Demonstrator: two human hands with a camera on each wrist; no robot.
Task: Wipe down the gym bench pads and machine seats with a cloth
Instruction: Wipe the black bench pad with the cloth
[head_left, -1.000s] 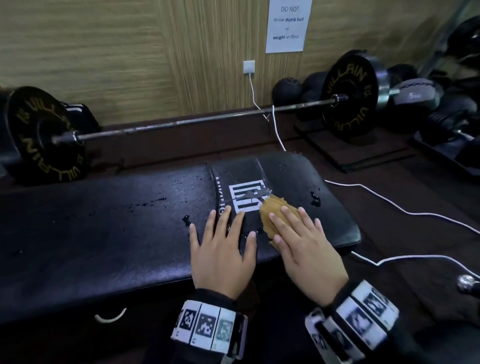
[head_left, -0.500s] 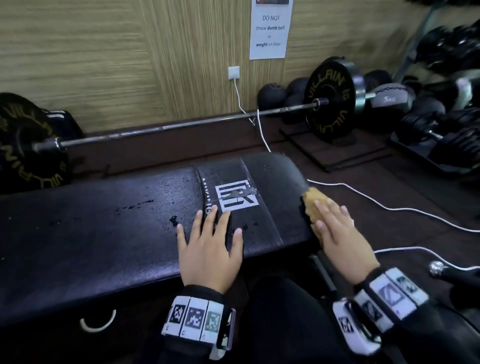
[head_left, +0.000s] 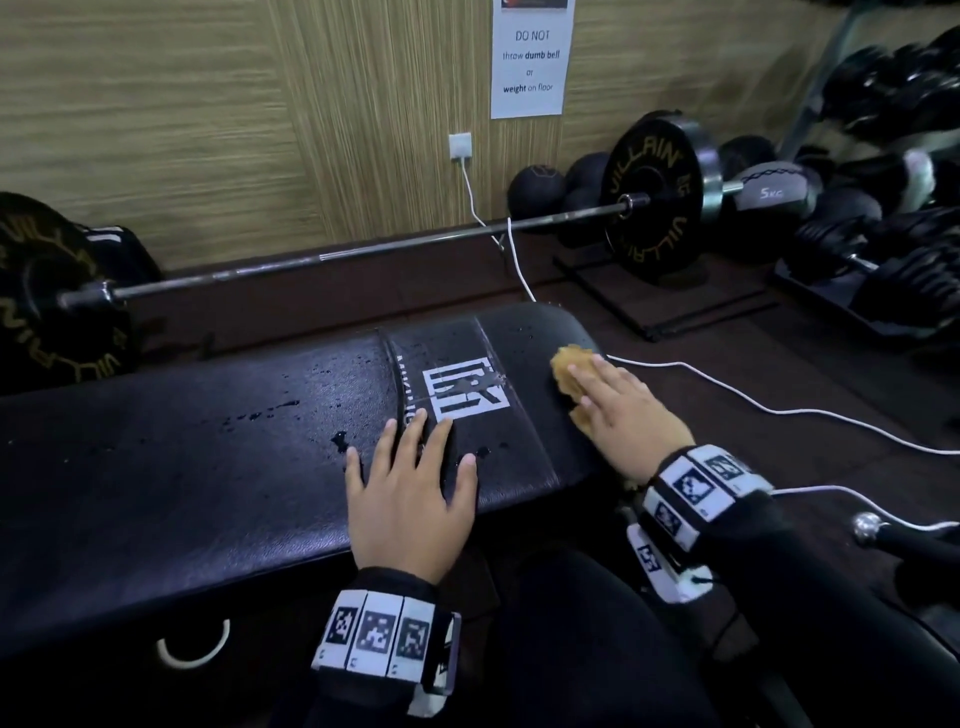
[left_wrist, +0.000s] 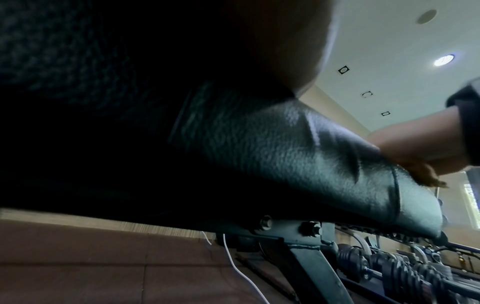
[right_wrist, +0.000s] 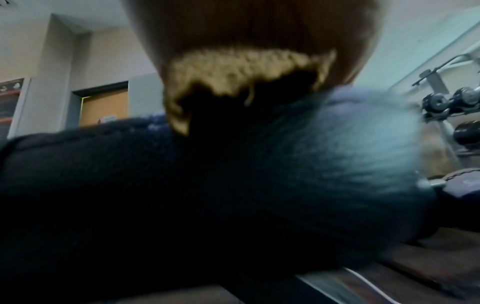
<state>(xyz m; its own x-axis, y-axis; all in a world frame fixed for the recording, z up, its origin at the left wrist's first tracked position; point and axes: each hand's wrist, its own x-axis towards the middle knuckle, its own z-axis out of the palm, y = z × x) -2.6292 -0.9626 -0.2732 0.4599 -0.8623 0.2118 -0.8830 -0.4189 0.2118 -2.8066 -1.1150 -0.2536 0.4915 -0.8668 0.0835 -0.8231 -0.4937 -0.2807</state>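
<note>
Cloth (head_left: 569, 371) looks soft, limp (bunches easily); right hand (head_left: 623, 410) presses it flat-fingered on bench pad (head_left: 208, 467), left hand (head_left: 410, 499) spread flat.

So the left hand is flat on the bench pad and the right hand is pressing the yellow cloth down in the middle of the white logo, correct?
Not quite. The right hand presses the yellow cloth at the pad's right end, well clear of the white logo, as the head view shows. The left hand does lie flat on the bench pad.
</note>
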